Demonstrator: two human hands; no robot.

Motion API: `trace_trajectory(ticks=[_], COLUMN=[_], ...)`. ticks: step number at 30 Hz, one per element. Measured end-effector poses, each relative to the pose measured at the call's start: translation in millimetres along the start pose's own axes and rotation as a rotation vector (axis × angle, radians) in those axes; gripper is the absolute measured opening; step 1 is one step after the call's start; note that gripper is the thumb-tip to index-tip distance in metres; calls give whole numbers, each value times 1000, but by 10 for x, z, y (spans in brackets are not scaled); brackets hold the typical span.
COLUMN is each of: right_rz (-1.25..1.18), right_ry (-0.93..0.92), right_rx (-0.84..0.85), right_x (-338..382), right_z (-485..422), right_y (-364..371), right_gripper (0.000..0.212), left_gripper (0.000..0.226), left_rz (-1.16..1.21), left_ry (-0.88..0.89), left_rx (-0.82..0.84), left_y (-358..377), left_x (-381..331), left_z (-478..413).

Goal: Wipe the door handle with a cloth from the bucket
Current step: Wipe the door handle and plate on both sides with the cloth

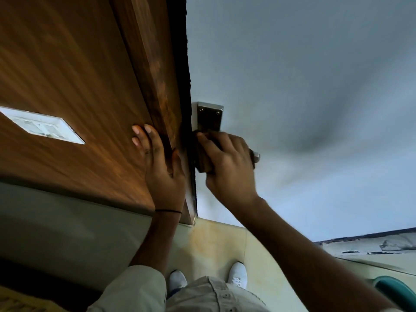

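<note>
The metal door handle [256,157] sticks out from a steel backplate [209,117] on the grey door [304,75]. Only the handle's end shows past my fingers. My right hand [227,167] is closed around the handle with a dark brown cloth [203,164] wrapped under the palm. The cloth bulges out on the hand's left side, next to the door's edge. My left hand [163,170] lies flat with fingers spread on the brown wooden frame [144,64], holding nothing. A teal bucket [398,290] peeks in at the lower right corner.
A white switch plate [42,127] is set in the wooden panel at left. Pale floor tiles [213,244] lie below, with my white shoes [237,274] on them. A worn, peeling strip [371,244] runs along the door's bottom at right.
</note>
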State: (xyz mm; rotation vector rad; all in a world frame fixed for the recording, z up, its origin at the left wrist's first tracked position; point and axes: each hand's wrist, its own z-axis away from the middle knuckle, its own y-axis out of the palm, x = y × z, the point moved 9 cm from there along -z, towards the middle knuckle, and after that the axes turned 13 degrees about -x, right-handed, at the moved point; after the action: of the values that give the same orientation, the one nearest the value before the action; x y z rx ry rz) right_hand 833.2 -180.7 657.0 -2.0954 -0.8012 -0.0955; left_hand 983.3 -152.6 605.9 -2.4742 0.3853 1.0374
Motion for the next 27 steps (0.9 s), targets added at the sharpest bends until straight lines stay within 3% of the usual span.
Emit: trace_trajectory(ticks=[4, 7, 9, 13, 16, 20, 23, 27], right_rz=[-42, -111, -282, -1069, -1535, -1742, -1845, -1837], right_ry=[-40, 68, 273, 891, 1146, 1382, 1592, 1634], right_rx=[46, -16, -28, -66, -141, -246, -162, -55], right_x=[-89, -521, -782, -1020, -852, -567, -422, -479], right_z=[54, 202, 325, 595, 700, 702, 829, 938], right_y=[-5, -269, -371, -178, 23, 207, 408, 312], right_gripper=[50, 47, 44, 37, 39, 31, 26, 43], left_gripper=[71, 70, 70, 72, 73, 74, 75, 76], left_rz=[-12, -6, -5, -18, -16, -13, -19, -22], left_ry=[1, 14, 20, 12, 1, -13, -21, -26], left_rx=[8, 7, 4, 10, 9, 13, 28, 28], left_y=[-43, -51, -49, -42, -46, -48, -54, -68], left_x=[24, 15, 20, 50, 45, 47, 51, 33], left_z=[-11, -11, -5, -5, -2, -15, -13, -20])
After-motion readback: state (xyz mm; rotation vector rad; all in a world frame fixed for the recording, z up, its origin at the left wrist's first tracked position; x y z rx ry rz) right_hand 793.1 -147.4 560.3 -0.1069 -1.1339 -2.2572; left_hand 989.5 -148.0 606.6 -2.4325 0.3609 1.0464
